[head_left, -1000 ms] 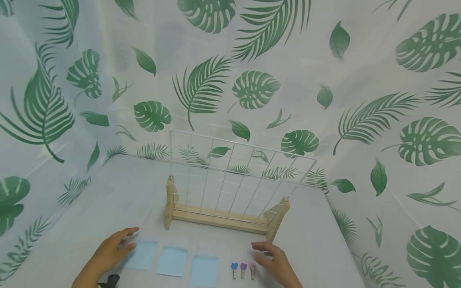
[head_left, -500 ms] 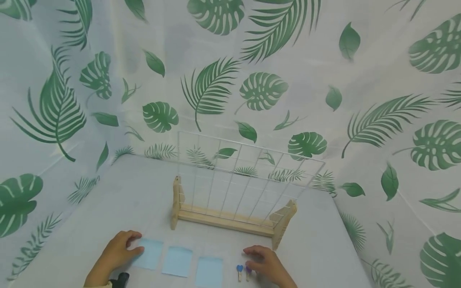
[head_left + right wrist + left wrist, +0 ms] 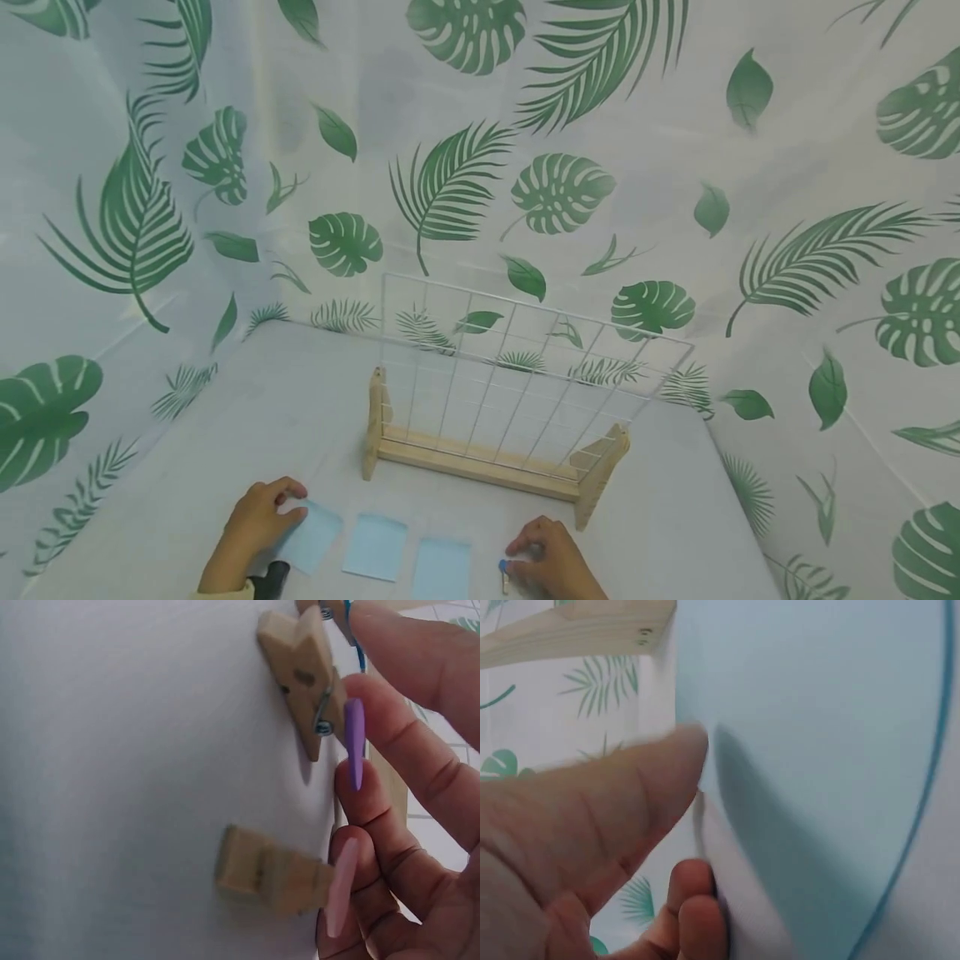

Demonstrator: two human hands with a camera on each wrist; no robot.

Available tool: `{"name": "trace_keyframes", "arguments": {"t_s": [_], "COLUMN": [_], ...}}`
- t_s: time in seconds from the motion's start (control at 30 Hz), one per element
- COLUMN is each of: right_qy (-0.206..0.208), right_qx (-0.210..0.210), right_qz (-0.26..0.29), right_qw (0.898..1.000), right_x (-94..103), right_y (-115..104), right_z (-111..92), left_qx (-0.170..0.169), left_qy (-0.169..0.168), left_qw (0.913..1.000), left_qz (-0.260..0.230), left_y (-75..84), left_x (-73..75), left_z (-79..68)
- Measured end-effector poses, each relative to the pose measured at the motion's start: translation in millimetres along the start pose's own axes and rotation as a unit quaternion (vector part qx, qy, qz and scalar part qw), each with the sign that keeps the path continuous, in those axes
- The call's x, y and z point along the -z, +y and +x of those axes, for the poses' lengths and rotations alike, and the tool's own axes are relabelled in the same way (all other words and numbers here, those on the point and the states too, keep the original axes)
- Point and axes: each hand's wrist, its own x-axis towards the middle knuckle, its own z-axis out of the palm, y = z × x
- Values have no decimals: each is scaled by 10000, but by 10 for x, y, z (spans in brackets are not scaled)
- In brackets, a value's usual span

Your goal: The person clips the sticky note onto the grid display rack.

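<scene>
My left hand point(image 3: 257, 521) pinches the upper left corner of the leftmost light blue sheet point(image 3: 313, 537), which looks like paper. Close up in the left wrist view, the same sheet point(image 3: 832, 750) bends away from the surface, with the thumb at its edge. On the right, my right hand point(image 3: 553, 562) holds thumb and index finger about the blue heart of a small wooden clothespin point(image 3: 504, 575). Beneath its other fingers lie a clothespin with a purple heart point(image 3: 355, 742) and one with a pink heart point(image 3: 343, 889); the hand hides both in the head view.
Two more light blue sheets, a middle one point(image 3: 377, 546) and a right one point(image 3: 442, 568), lie between the hands. Behind them stands a white wire grid point(image 3: 491, 400) on a wooden base point(image 3: 480, 475). A leaf-printed sheet point(image 3: 465, 100) surrounds the white tabletop point(image 3: 300, 400).
The leftmost sheet has turned and its corner has come into my left hand's pinch. My right hand has moved left over the pink and purple clothespins to the blue one. The head view has shifted.
</scene>
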Motion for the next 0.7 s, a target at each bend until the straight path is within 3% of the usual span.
{"name": "trace_keyframes", "arguments": {"t_s": [0.23,0.53,0.7], "right_qy": [-3,135,-182], "right_qx": [273,664,521], "right_qz": [-37,85,394], "right_qw": [9996,9977,9977], "right_x": [-34,66,71], "right_y": [60,80,34], "right_z": [-32,-64,-39], "left_qx": [199,-140,-289], "left_qy": [266,318,346], "left_qw": [9994,9994,9986], "left_qz": [-39,-14,-283], "left_y": [17,61,-96], "left_x": [-64,-31,33], "left_z": [-43,-28,-35]}}
